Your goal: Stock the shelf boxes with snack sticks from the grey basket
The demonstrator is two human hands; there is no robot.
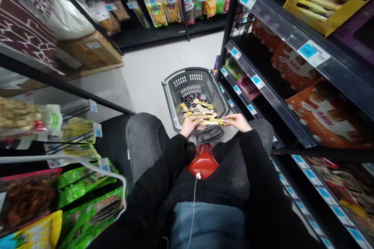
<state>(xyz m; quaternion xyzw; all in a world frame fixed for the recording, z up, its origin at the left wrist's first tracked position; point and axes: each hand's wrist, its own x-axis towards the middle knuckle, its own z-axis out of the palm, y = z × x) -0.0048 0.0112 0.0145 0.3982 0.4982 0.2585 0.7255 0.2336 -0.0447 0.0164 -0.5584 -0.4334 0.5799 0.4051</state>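
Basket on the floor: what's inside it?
The grey basket holds a pile of small yellow and dark packets. The left hand and right hand hold a yellow bundle over its near rim, covering that part. The pile hides the basket's bottom.

Pale grey smooth floor (pixel 146 74), aisle between racks. Standing directly on it: dark grey perforated plastic shopping basket (pixel 175 93), upright, just beside the black metal shelf rack (pixel 263 93) at right. Basket bottom heaped with small yellow stick-shaped packets (pixel 201 109), dark ones mixed in. Rack's shelves carry orange printed snack bags (pixel 321 113).
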